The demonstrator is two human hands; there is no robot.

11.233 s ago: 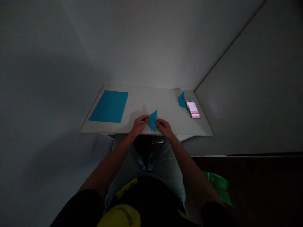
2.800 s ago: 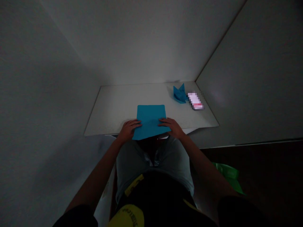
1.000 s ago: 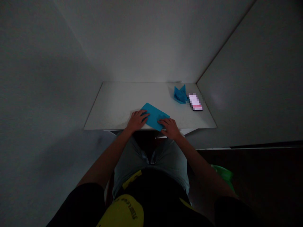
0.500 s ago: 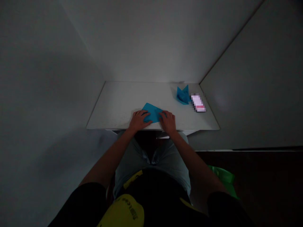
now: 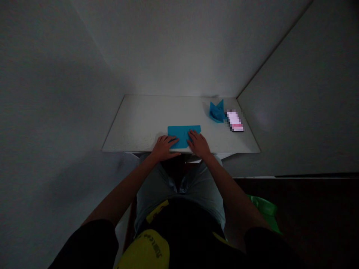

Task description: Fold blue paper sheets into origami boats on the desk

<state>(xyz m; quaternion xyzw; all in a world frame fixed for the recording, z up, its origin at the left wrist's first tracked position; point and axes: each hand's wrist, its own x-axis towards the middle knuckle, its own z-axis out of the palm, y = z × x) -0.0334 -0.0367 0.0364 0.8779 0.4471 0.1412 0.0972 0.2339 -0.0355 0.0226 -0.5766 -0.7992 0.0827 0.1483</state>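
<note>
A blue sheet of folded paper (image 5: 181,133) lies flat near the front edge of the white table (image 5: 140,119), its long side running left to right. My left hand (image 5: 165,147) rests at its lower left corner, with fingers apart and fingertips on the paper. On the right part of the sheet lies my right hand (image 5: 198,143), fingers stretched out and pressing down on it. Neither hand grips the paper; parts of its lower corners are hidden beneath the fingers.
A folded blue paper shape (image 5: 217,113) with two upright points stands at the back right of the table. Beside it lies a phone (image 5: 235,121) with a lit, blurred screen. Walls enclose the table at the back and sides. A green plastic object (image 5: 265,207) is low at the right.
The blue paper has turned from a slanted position to lie square with the table edge. Both hands have shifted slightly, the right one now further over the sheet.
</note>
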